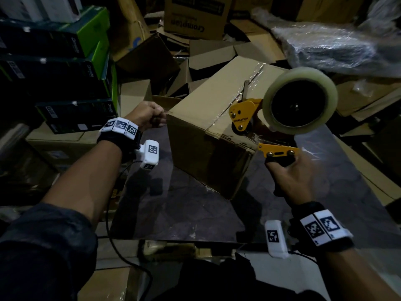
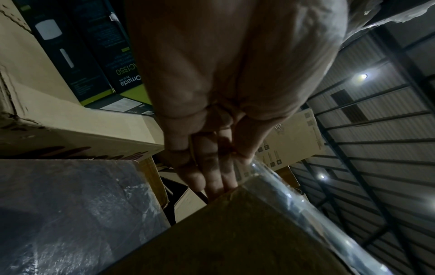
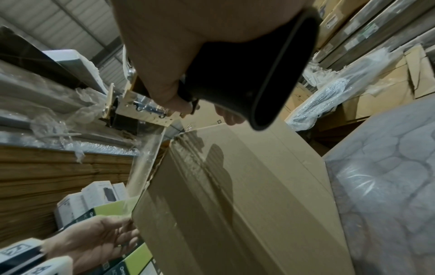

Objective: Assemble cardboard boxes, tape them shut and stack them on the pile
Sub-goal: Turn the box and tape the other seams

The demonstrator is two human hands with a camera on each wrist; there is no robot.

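A brown cardboard box point(image 1: 217, 109) lies tilted on a dark mottled table point(image 1: 184, 203), with clear tape along its top seam. My left hand point(image 1: 149, 116) is at the box's upper left corner. Its fingers point(image 2: 212, 176) and thumb pinch the end of a clear tape strip point(image 3: 146, 163) against the box edge point(image 2: 235, 238). My right hand point(image 1: 290, 177) grips the black handle point(image 3: 247, 74) of a yellow tape dispenser point(image 1: 245, 118). The dispenser sits at the box's near right corner. Its clear tape roll point(image 1: 303, 72) stands above the box point(image 3: 235, 186).
Black-and-green product boxes point(image 1: 65, 68) are stacked at the left. Flattened cardboard point(image 1: 217, 53) and a printed carton point(image 1: 195, 16) lie behind the box. A plastic-wrapped bundle point(image 1: 336, 46) is at the back right. A black cable point(image 1: 121, 253) hangs off the table's near left corner.
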